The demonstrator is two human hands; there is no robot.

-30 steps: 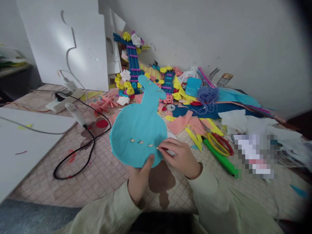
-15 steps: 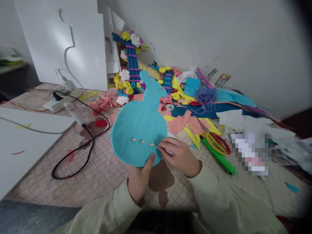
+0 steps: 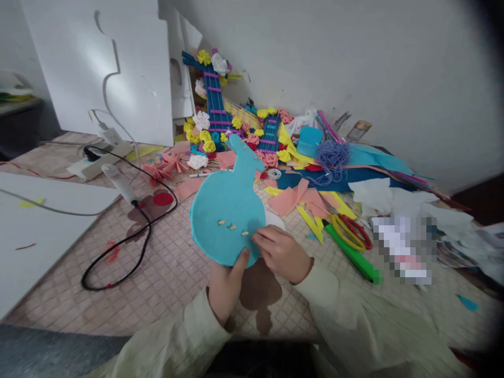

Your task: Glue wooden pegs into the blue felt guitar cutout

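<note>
A light-blue, guitar-shaped craft piece (image 3: 224,194) is tilted up above the table. My left hand (image 3: 226,286) grips its lower edge, thumb on the front and fingers behind. Three short wooden pegs (image 3: 232,227) stick out in a row on its lower body. At the right end of this row, my right hand (image 3: 281,249) is closed in a pinch against the surface. Its fingertips mostly cover the small wooden peg between them. More small pegs (image 3: 244,147) sit on the guitar's head.
Scissors with yellow and red handles (image 3: 348,231) and a green cutter (image 3: 350,252) lie right. A glue gun (image 3: 118,184) with a looped black cable is left, near a power strip (image 3: 100,160). Paper flowers (image 3: 205,136), decorated guitar necks and purple yarn (image 3: 333,157) lie behind.
The guitar's neck and head have tipped lower, and its body has shifted slightly right. My right hand has moved a little left, its fingertips now pressed closer to the surface.
</note>
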